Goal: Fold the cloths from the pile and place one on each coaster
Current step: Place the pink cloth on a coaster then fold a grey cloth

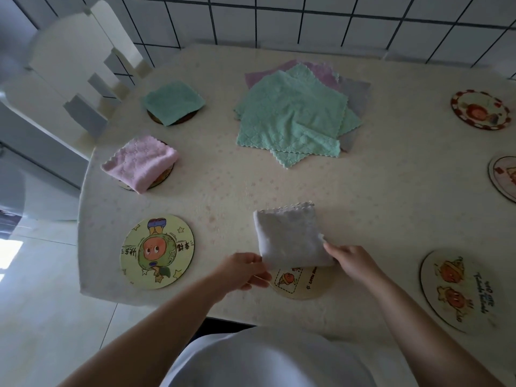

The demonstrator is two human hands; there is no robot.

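A folded grey cloth (290,236) lies near the table's front edge, its near end over a round coaster (303,284). My left hand (243,270) pinches the cloth's near left corner. My right hand (350,261) pinches its near right edge. A pile of unfolded green, pink and grey cloths (293,113) sits at the table's centre back. A folded green cloth (173,101) covers a coaster at the back left. Nearer on the left, a folded pink cloth (141,163) covers another. A bare green cartoon coaster (157,251) lies front left.
Bare coasters lie along the right side: one at the back (480,110), one at the edge (504,177) and one at the front right (458,289). A white chair (81,68) stands at the table's left. A tiled wall runs behind.
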